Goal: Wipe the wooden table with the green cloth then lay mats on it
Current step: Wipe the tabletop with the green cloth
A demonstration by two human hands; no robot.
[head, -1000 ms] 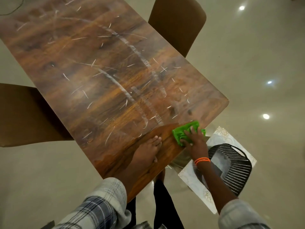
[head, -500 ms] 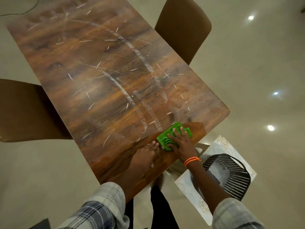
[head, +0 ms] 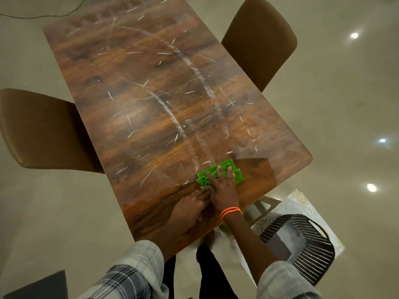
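A long wooden table (head: 151, 108) runs away from me, streaked with white dusty arcs and short pale flecks. A folded green cloth (head: 231, 169) lies near its near right corner. My right hand (head: 222, 188), with an orange band at the wrist, presses flat on the cloth with straight fingers. My left hand (head: 190, 208) rests flat on the tabletop just beside it, fingertips touching the right hand. A darker strip shows on the wood to the right of the cloth. A pale patterned mat (head: 302, 203) lies below the table's near corner, partly under a black chair.
A brown chair (head: 261, 39) stands at the table's right side and another (head: 43, 130) at its left. A black perforated chair (head: 308, 244) is close by my right arm. A thin cable (head: 43, 16) crosses the glossy floor at the far left.
My right hand has slid the green cloth leftward along the near edge, from the corner toward my left hand, until the two hands touch. The left hand stayed in place.
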